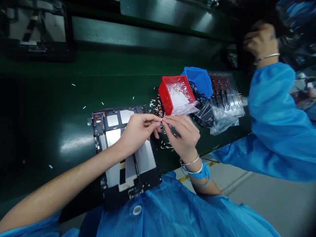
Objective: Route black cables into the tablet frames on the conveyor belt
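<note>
My left hand (140, 130) reaches over an opened tablet (145, 161) whose inside faces up, with silver plates, black strips and small boards showing. Its thumb and forefinger are pinched together just right of the tablet. My right hand (184, 133) meets it there, also in a pinch, fingertips touching or almost touching the left ones. A tiny pale part (161, 120) sits between the fingertips, too small to name. Beside the fingers lies a small heap of brownish parts (158, 111) with white slips around it.
A red bin (166, 95) holds a clear bag of white pieces. Behind it stand a blue bin (203, 82) and plastic-wrapped parts (225, 98). Another opened tablet (37, 29) lies at the upper left. On the right, a co-worker's hand (263, 41) is raised.
</note>
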### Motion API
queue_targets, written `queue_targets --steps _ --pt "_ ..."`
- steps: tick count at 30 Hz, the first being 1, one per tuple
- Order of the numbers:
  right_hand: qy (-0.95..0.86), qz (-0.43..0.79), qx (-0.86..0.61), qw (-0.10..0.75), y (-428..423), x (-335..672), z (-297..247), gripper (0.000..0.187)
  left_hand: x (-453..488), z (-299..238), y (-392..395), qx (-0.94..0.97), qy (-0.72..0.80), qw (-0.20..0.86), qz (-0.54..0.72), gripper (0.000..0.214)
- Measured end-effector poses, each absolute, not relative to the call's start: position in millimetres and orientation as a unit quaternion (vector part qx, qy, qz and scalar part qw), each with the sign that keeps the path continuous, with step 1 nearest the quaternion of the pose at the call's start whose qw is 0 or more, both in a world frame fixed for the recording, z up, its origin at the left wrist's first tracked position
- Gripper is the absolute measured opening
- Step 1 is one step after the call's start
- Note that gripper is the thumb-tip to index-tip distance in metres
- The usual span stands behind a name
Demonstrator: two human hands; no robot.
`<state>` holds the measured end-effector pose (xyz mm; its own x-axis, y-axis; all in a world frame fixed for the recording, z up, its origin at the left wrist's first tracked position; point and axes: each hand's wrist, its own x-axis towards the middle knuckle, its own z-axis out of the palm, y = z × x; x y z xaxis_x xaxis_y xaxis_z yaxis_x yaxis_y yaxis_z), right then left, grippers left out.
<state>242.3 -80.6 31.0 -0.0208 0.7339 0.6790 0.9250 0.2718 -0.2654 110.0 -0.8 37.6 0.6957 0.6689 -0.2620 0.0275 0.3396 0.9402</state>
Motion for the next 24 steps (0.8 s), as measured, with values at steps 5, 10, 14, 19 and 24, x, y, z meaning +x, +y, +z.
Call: queue_targets --steps 5,10,14,19,24 --pt "-0.69 -0.139 -0.607 0.37 -77.6 251.3 40.3 0.014 109.5 39.9 0.0 0.53 0.336 0.75 0.207 0.012" --pt "-0.598 -0.236 -0.672 0.367 -54.1 300.7 42.3 0.019 110.7 44.4 2.3 0.51 0.343 0.76 0.211 0.011" --pt "-0.618 -0.257 -0.68 0.299 -47.3 314.4 43.1 0.02 109.7 46.9 1.9 0.509 0.338 0.763 0.212 0.008" --pt "-0.698 -0.244 -0.597 0.31 -67.2 275.5 56.6 0.023 99.8 49.2 -0.9 0.512 0.324 0.768 0.209 0.01" --pt "-0.76 -0.163 -0.539 0.324 -71.3 248.0 57.4 0.02 78.5 49.1 -8.6 0.503 0.32 0.773 0.217 0.01"
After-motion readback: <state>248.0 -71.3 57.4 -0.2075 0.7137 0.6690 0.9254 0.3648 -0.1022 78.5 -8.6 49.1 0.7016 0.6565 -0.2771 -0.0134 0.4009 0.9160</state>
